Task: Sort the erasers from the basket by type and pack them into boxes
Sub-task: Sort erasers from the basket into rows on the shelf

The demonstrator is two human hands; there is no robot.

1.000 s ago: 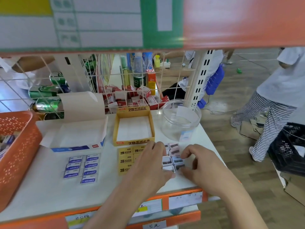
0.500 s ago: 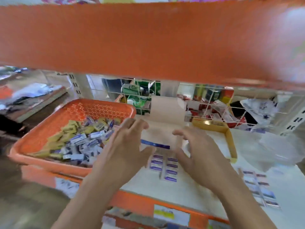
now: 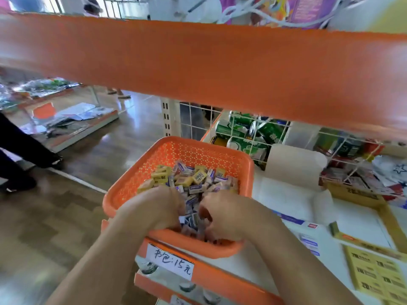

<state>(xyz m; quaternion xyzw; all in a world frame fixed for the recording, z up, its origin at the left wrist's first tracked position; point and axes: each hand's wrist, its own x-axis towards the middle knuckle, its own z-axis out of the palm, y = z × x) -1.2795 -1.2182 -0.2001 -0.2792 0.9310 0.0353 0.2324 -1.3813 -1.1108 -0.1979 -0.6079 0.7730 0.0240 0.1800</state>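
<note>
Now both hands are down in the orange basket (image 3: 176, 150) at the left end of the shelf (image 3: 328, 254). A second ago they were squaring up a row of dark erasers at its right end, and half a second ago they were crossing over with fingers spread. The left hand (image 3: 154, 209) and right hand (image 3: 229, 216) dig side by side into the near part of the mixed erasers (image 3: 193, 178). Their fingers are curled downward and buried, so I cannot tell whether they have closed on anything. I judge this to be the start of another picking round. The basket holds a deep heap of yellow and blue-labelled pieces. The white box (image 3: 286, 194) and the yellow box (image 3: 356, 195) look empty, with sorted yellow rows (image 3: 378, 274) waiting beside them, so much sorting and all the packing remain.
</note>
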